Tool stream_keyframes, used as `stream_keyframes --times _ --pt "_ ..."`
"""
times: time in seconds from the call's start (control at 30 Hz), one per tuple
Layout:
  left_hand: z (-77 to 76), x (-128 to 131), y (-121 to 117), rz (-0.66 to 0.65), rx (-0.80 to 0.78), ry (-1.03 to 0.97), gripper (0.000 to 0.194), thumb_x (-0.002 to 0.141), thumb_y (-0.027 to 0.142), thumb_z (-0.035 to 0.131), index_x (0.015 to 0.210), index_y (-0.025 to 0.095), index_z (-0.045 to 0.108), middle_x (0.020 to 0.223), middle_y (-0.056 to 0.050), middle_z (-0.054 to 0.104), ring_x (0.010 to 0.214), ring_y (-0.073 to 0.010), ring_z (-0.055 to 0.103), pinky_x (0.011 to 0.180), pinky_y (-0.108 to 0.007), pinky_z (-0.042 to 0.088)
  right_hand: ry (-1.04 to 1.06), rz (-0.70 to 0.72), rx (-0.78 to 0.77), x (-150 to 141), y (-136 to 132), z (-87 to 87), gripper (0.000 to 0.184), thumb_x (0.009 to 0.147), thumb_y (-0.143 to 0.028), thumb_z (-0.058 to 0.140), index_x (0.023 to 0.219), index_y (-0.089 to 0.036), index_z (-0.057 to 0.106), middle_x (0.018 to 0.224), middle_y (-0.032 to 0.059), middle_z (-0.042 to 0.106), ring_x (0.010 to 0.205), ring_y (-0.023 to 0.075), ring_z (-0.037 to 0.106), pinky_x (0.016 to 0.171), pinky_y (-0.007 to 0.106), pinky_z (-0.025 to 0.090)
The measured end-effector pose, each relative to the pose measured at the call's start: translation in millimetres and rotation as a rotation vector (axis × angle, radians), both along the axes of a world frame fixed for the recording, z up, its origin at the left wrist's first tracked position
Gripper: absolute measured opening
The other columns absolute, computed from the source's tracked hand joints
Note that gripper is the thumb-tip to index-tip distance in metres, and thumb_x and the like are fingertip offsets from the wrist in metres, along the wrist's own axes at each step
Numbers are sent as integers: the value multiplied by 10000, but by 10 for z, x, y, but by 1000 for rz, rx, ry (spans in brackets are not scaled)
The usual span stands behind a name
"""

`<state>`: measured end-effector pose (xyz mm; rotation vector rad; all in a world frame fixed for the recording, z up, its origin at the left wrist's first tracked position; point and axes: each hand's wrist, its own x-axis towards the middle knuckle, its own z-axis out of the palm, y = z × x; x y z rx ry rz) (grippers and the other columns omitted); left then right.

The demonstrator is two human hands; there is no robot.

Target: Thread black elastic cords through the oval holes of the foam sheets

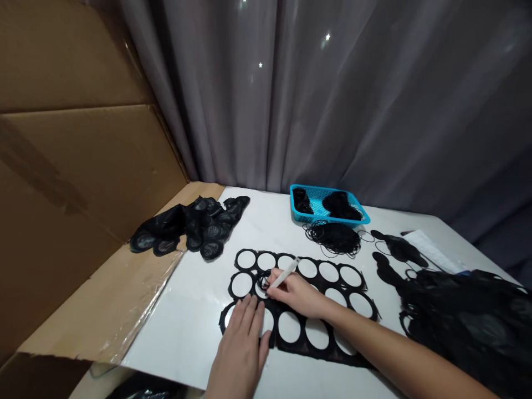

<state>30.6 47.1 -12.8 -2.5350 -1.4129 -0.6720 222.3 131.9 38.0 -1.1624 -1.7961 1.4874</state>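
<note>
On the near counter (189, 310), left hand (241, 341) lies flat on holey black cloth (325, 354). Right hand (296, 291): grip pinching a pale stick (285, 274).

A white table (166, 338) bears three rows of black panels with round openings (302, 339), through which its surface shows. Behind them lie a tangle of thin black rings (336, 238) and, near the curtain, a blue basket (328, 220); a dark sheer heap (465, 327) spreads at right. A cardboard flap (103, 321) covers the left part, a black bundle (195, 224) lying across its edge onto the white.
</note>
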Motion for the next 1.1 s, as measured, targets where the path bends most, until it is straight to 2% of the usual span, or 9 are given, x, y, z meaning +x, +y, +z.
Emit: stream_keyframes --times 0.13,0.47,0.63,0.7,0.77,0.87,0.93,1.0,1.1 --pt "4 -21 7 -2 1 13 418 978 318 506 1368 171 533 1371 -120 610 1261 -302 579 1006 -468 514 -56 6 105 -12 -26 -5 180 878 -239 584 753 -207 459 772 -29 533 700 131 459 646 249 366" --pt "32 -20 1 -9 25 63 435 965 310 523 1365 140 535 1367 -127 613 1268 -308 570 990 -468 525 -130 34 236 -16 -36 -51 227 896 -185 564 728 -210 413 845 -9 567 775 148 514 712 269 398" --pt "44 -15 0 -9 40 70 419 966 285 502 1352 125 537 1417 -145 567 1319 -303 525 995 -452 524 -266 164 552 -75 -209 -80 121 927 -132 489 846 -221 479 936 45 583 857 195 519 744 307 430" --pt "38 -10 6 -9 43 65 412 963 276 497 1344 127 542 1416 -150 566 1329 -307 515 999 -457 520 -331 208 670 -53 -154 -82 130 905 -96 471 887 -223 495 983 67 598 899 219 518 763 327 434" --pt "27 -13 14 -10 49 55 408 960 273 500 1340 131 545 1398 -150 580 1339 -316 503 1006 -470 512 -373 68 720 52 45 -65 145 905 -97 437 854 -222 487 942 70 599 879 229 516 768 345 428" --pt "23 -39 29 -9 37 33 406 956 266 502 1344 155 546 1391 -138 586 1346 -323 494 1008 -481 508 -378 -353 704 361 454 -13 198 941 -188 399 748 -230 412 799 51 549 776 222 505 740 356 413" --pt "39 -49 43 -6 15 21 409 952 266 504 1349 175 546 1386 -129 590 1338 -324 503 1002 -482 511 -337 -500 593 578 620 23 211 936 -263 445 734 -238 389 733 19 527 705 204 510 690 331 410" --pt "65 -20 62 3 10 -2 390 953 258 495 1330 181 562 1375 -130 597 1324 -332 515 1008 -502 502 -238 -502 409 715 617 41 222 919 -329 494 738 -239 401 698 -4 539 641 184 531 637 301 415" --pt "90 127 84 -15 7 -35 387 962 226 474 1336 165 554 1416 -141 562 1335 -322 505 1047 -503 475 -18 -350 91 721 372 29 233 894 -408 544 785 -233 436 801 6 633 573 151 568 576 273 429"
